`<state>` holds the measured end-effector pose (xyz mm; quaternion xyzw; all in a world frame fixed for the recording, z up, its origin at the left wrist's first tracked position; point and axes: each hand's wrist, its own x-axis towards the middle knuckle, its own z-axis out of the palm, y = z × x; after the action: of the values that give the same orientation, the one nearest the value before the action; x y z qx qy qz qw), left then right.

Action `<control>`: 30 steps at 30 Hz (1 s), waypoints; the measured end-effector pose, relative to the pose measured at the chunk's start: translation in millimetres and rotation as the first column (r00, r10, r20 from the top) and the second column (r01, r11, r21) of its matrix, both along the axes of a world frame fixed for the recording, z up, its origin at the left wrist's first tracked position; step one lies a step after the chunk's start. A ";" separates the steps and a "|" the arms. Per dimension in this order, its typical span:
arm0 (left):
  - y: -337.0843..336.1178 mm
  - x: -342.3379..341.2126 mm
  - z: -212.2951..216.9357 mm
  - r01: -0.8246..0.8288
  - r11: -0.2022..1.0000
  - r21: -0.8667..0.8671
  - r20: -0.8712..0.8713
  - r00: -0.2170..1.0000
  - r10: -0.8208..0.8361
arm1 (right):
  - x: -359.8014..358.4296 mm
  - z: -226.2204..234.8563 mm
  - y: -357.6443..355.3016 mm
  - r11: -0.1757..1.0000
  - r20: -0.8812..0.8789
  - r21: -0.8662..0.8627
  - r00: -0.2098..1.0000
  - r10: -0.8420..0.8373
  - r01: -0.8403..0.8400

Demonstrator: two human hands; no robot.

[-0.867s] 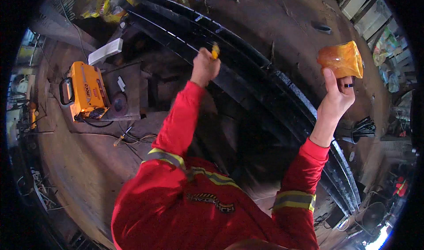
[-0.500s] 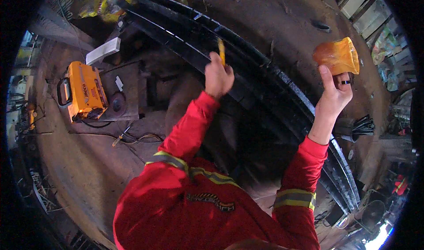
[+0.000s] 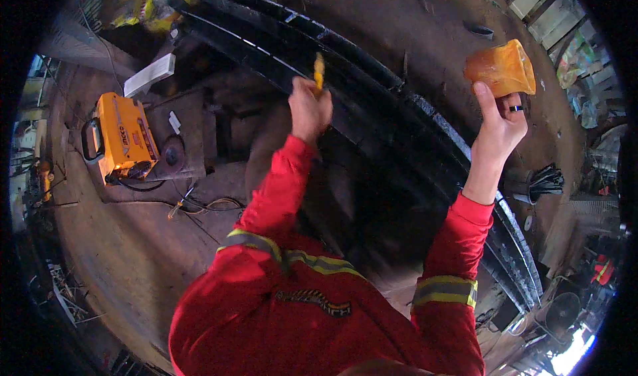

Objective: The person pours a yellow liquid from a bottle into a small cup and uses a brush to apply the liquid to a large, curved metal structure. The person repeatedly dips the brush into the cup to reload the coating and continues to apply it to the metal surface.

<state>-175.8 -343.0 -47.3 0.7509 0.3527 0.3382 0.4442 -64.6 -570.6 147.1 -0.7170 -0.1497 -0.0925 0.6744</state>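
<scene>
From my remote seat, I see my left hand [image 3: 310,112] curled closed around the yellow brush [image 3: 319,72], which points away from the body over the black beams [image 3: 399,123]; I can't tell if they touch. My right hand [image 3: 500,123], half curled, grips the amber container [image 3: 500,67], right of the beams. The orange machine [image 3: 125,133] sits far left

Shows brown, stained floor [image 3: 119,243] at left and upper right. Runs to pale, perhaps wooden slats [image 3: 535,1] at the upper-right rim. Includes a patch of bright white light [image 3: 571,356] at lower right.
</scene>
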 end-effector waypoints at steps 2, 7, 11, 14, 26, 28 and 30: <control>41.4 18.9 -6.0 -0.079 0.949 -0.306 -0.102 0.994 0.050 | -0.3 1.5 5.0 0.999 0.010 0.033 1.000 0.005 -0.006; 22.9 38.7 24.6 -0.048 0.970 -0.238 -0.313 0.949 -0.030 | 1.9 3.0 3.7 0.998 0.004 0.062 1.000 0.005 -0.006; 5.4 1.4 -4.0 0.250 0.960 -0.124 -0.073 0.963 -0.260 | 4.1 7.3 5.1 0.998 0.014 0.061 1.000 -0.007 0.006; 11.5 8.4 10.5 0.051 0.991 0.124 0.086 0.994 -0.062 | 5.8 3.3 4.0 0.999 0.012 0.051 1.000 0.015 -0.016; -30.1 2.7 37.7 0.141 0.972 0.188 -0.234 0.968 -0.095 | 3.5 3.2 3.5 0.997 0.006 0.083 1.000 -0.005 0.005; -56.6 -0.3 44.0 0.309 0.934 0.181 -0.293 0.923 -0.249 | 4.1 2.8 3.4 0.997 0.003 0.083 1.000 -0.003 0.003; -81.4 -21.0 33.7 0.421 0.892 0.167 -0.187 0.902 -0.390 | 5.3 3.8 4.5 0.996 0.006 0.092 1.000 0.003 -0.003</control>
<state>-196.7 -424.4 -13.6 0.8723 0.1836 0.2153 0.3987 -59.2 -566.2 150.9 -0.6849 -0.1484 -0.1004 0.7063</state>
